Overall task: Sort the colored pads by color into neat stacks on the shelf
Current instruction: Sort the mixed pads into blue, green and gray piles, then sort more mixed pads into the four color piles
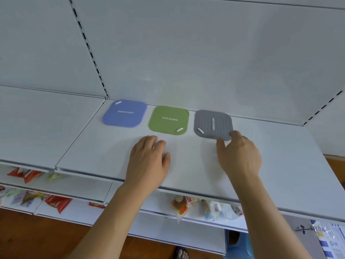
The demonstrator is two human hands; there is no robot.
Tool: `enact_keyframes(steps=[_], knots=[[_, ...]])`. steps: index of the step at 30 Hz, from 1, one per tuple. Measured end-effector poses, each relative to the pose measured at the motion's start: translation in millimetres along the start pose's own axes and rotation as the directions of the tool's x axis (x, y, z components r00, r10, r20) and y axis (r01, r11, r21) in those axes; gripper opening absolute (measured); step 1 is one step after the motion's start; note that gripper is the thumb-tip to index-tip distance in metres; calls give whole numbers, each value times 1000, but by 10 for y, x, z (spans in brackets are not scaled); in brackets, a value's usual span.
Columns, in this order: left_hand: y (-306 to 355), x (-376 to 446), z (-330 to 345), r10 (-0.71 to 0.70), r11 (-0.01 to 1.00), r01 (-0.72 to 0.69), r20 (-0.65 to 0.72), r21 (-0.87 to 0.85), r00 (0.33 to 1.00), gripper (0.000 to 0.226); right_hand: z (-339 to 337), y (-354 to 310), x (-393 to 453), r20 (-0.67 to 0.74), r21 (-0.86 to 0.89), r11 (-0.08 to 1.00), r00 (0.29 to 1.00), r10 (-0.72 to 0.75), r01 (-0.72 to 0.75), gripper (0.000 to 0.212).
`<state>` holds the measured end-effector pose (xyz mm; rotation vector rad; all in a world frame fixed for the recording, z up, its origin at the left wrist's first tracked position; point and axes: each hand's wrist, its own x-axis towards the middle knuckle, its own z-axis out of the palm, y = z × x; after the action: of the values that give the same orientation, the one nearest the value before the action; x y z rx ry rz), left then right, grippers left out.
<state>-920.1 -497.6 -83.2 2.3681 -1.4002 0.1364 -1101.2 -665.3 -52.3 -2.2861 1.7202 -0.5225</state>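
Note:
Three square pads lie in a row near the back of the white shelf: a blue pad on the left, a green pad in the middle, a grey ribbed pad on the right. Each seems to be a thin stack, though I cannot tell how many pads are in it. My right hand pinches the grey pad's near right corner between thumb and fingers. My left hand rests flat on the shelf in front of the green pad, fingers relaxed, holding nothing.
The shelf's back panel stands just behind the pads. Lower shelves hold snack packets and bagged goods. A clipboard with papers hangs at the lower right. Below is a brown floor and a sandalled foot.

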Motion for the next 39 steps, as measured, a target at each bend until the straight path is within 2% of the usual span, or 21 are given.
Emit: enact_keyframes(steps=[3, 10, 13, 15, 17, 19, 23, 26, 31, 36, 39], knots=[[-150, -110, -121, -3, 1000, 3, 2, -23, 1000, 33, 144, -200, -446, -47, 35, 980, 980, -195, 197, 25], [-1000, -685, -730, -15, 999, 16, 38, -35, 999, 25, 375, -1174, -1447, 18, 66, 905, 906, -423, 421, 26], [-1491, -1065, -1089, -69, 997, 70, 26, -21, 997, 30, 507, -1702, -1895, 50, 134, 841, 844, -533, 524, 23], [-2027, -1494, -1359, -210, 978, 210, 31, -10, 977, 34, 708, -2274, -2301, 82, 207, 754, 757, -649, 624, 26], [-2105, -1573, -1433, -241, 970, 241, 39, 3, 970, 34, 694, -2423, -2402, 94, 233, 737, 739, -667, 635, 28], [-2439, -1821, -1577, -340, 940, 340, 62, 7, 938, 36, 841, -2799, -2606, 126, 256, 672, 665, -736, 695, 30], [-3207, -2233, -1745, -495, 869, 494, 54, 29, 867, 37, 1219, -3506, -2935, 275, 290, 550, 482, -832, 783, 27], [-3679, -2394, -1867, -586, 810, 584, 30, 50, 810, 38, 1534, -4021, -3050, 295, 296, 464, 382, -876, 835, 30], [-4510, -2367, -2210, -702, 708, 698, 1, 106, 712, 41, 2000, -5058, -3211, 252, 421, 374, 290, -923, 826, 31], [-5324, -2181, -2649, -747, 649, 750, -77, 126, 660, 39, 2227, -6034, -3287, 110, 526, 277, 258, -960, 804, 23], [-5791, -2092, -2842, -787, 604, 793, -96, 84, 610, 35, 2349, -6623, -3277, 66, 520, 206, 202, -977, 829, 35]])
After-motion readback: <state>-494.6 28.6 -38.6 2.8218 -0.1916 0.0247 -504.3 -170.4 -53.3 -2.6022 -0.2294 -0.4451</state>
